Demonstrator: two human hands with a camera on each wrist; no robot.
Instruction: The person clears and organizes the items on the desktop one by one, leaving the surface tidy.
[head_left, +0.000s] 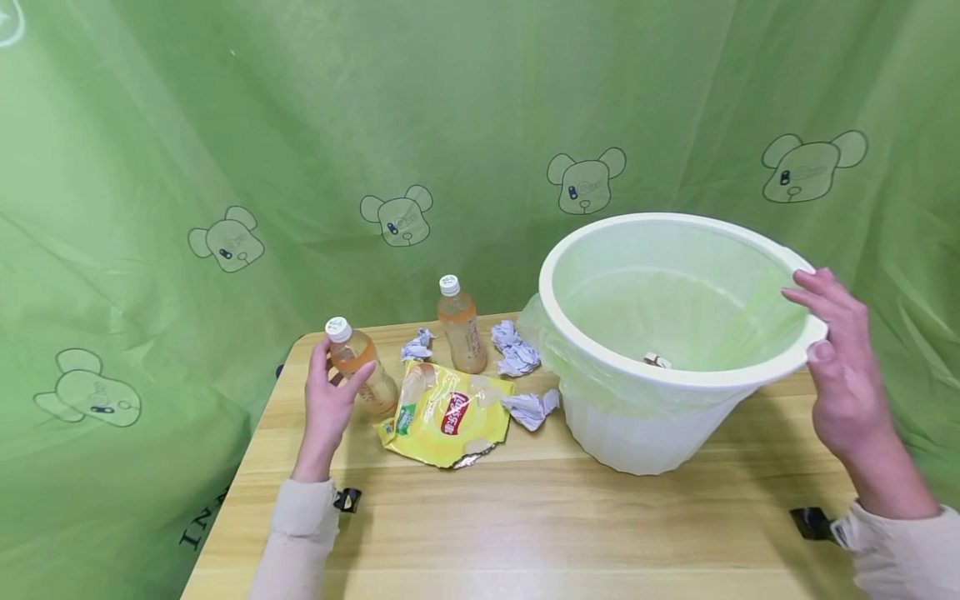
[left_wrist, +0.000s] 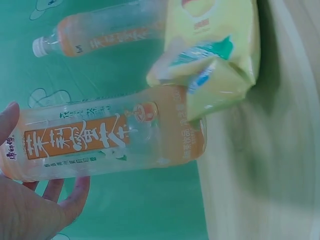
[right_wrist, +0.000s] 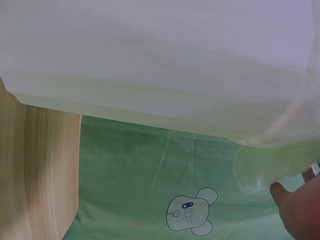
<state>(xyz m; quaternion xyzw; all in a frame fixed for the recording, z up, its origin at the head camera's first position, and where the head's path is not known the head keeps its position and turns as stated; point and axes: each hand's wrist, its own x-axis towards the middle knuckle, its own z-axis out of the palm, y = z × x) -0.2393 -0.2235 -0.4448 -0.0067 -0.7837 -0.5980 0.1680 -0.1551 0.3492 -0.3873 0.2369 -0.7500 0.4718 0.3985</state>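
Note:
My left hand (head_left: 330, 404) is round a clear plastic drink bottle (head_left: 367, 383) with a white cap and orange label. In the left wrist view, thumb and fingers lie on opposite sides of this bottle (left_wrist: 100, 137), near its upper part. My right hand (head_left: 847, 375) holds the rim of a white trash bin (head_left: 637, 433) at its right side, fingers over the edge and thumb lower down. A thin, pale green bag (head_left: 592, 392) lines the bin and hangs over its rim. In the right wrist view only part of that hand (right_wrist: 302, 205) shows, beside the bag.
A second bottle (head_left: 467, 337) stands at the back of the wooden table (head_left: 480, 533). A yellow, torn chip bag (head_left: 435, 417) lies between the bottles and the bin, with crumpled papers (head_left: 531, 408) around it. Inside the bin is a small brown-and-white scrap (head_left: 657, 360). Green curtain (head_left: 480, 125) hangs behind.

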